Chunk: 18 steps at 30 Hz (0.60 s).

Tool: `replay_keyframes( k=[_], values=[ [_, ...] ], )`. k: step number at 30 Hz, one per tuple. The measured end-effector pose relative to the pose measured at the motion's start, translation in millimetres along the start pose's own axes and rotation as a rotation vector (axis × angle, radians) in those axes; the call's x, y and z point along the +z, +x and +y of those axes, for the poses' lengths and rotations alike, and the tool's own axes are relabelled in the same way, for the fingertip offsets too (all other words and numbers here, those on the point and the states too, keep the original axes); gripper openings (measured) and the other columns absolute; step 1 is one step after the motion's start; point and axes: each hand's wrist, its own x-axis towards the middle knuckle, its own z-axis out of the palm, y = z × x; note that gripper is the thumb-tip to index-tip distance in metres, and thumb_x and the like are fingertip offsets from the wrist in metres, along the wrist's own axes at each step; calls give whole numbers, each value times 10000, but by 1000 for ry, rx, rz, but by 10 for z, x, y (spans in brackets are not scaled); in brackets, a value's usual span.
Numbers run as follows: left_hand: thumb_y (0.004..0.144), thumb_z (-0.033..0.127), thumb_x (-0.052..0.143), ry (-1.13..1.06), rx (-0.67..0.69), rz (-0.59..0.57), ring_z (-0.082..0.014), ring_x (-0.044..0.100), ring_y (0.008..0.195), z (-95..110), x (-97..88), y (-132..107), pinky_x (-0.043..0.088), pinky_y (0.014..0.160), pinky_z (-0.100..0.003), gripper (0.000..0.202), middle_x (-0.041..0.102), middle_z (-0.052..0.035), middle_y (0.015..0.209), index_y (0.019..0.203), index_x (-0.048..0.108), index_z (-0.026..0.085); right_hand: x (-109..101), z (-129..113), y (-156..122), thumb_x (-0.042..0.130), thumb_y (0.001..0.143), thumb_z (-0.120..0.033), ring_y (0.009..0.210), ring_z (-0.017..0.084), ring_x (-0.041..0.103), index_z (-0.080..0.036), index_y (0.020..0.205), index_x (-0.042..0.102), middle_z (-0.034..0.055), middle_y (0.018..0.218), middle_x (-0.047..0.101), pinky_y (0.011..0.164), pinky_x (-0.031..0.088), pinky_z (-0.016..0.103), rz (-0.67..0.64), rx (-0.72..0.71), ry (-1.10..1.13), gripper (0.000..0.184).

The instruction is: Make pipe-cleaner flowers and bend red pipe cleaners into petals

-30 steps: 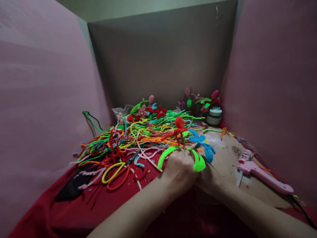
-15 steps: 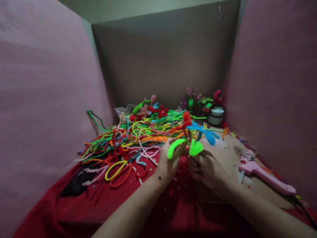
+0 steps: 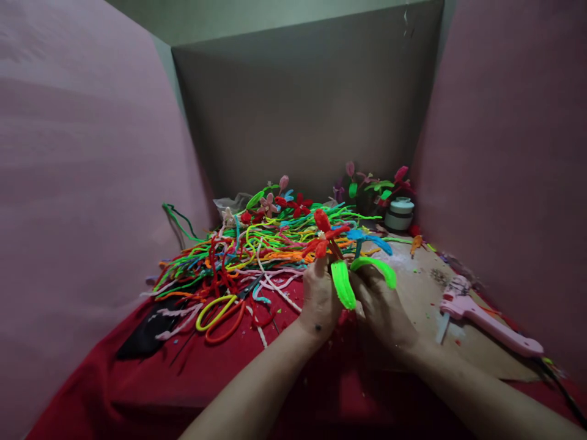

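Note:
Both of my hands hold a small bunch of pipe-cleaner flowers upright over the red cloth (image 3: 183,379). My left hand (image 3: 318,299) pinches the stems below a red flower (image 3: 323,235). My right hand (image 3: 383,308) grips the same stems lower down, beside a blue flower (image 3: 367,239). Two bright green leaf loops (image 3: 343,284) stick out between my hands, one hanging down, one curving right. Just behind lies a big heap of coloured pipe cleaners (image 3: 247,250).
Orange and yellow-handled scissors (image 3: 220,315) lie left of my hands. A pink glue gun (image 3: 486,321) rests on brown cardboard (image 3: 426,293) at the right. Finished flowers (image 3: 371,183) and a small white jar (image 3: 398,214) stand at the back. Pink and grey panels wall in the table.
My hands have lifted the bunch and turned it. The green leaves have swung from spreading sideways to one pointing down and one arching right; the red flower now leans left.

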Motion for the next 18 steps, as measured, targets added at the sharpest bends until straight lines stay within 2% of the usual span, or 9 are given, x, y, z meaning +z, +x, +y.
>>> replay_keyframes(
  k=[3,6,8,10,13,15,18],
  values=[
    [729,255,586,21,84,-44,-105,466,493,-10,49,-37,373,503,-224,55,533,22,549,715,567,205,-33,-53,-1,589,719,-328,749,201,515,-239,782,635,38,751,604,674,409,326,37,20,-12,118],
    [744,262,573,-52,67,-12,-97,453,450,22,75,-75,369,465,-219,81,506,32,513,690,562,203,-24,-85,-20,551,776,-339,604,151,474,-214,714,604,13,651,564,582,390,285,48,60,17,150],
    [757,271,561,-127,49,2,-98,472,473,90,52,-81,390,473,-218,117,520,27,539,668,551,196,5,-90,-19,550,791,-343,522,110,424,-199,703,583,-16,590,520,518,362,251,40,144,173,172],
    [749,249,571,-194,51,-1,-92,483,499,186,-6,-69,405,494,-209,131,532,30,559,638,538,188,34,-91,-5,606,760,-345,464,74,379,-188,727,573,-40,559,488,447,311,211,16,268,438,164],
    [735,202,582,-285,-4,-63,-70,449,463,325,-112,-36,383,471,-189,152,479,54,498,596,527,176,58,-107,25,700,681,-312,414,36,342,-172,764,568,-43,558,504,382,220,164,-20,446,763,209],
    [743,194,572,-307,-51,-97,-62,422,437,381,-151,-20,365,452,-184,180,442,61,456,571,526,170,66,-127,37,728,650,-278,401,26,341,-159,746,567,-38,542,514,374,211,148,-21,501,867,222],
    [729,216,592,-356,-81,-89,-60,417,430,391,-132,-18,360,437,-183,150,463,56,460,593,554,169,85,-133,40,730,649,-261,395,26,351,-146,714,566,-41,515,505,368,221,143,-15,475,899,211]
  ],
)
